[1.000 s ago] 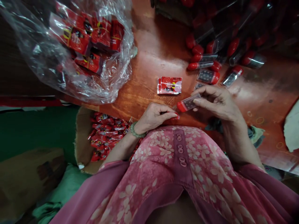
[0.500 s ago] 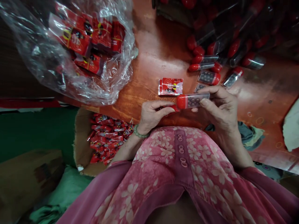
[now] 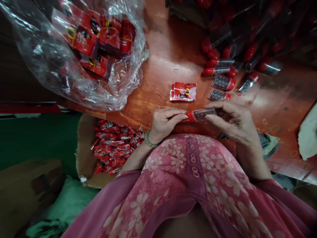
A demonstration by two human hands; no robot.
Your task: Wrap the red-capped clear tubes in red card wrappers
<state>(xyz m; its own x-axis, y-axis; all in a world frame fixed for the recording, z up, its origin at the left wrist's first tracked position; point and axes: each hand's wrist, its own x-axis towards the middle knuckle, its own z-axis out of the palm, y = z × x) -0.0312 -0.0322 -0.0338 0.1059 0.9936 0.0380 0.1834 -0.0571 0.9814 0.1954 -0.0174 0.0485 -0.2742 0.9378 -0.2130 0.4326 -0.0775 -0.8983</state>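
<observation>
hands (image 3: 164, 125) (image 3: 231, 120), gripping red-capped clear plastic tube (image 3: 198, 116), dark round beads (image 3: 203, 114)

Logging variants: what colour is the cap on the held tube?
The cap is red; head view shows it best.

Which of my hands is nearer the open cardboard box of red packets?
Left hand: it sits just past the open brown cardboard box of red packets, forearm over its edge. The right hand is farther, beyond the left, both gripping a red-capped clear plastic tube.
</observation>
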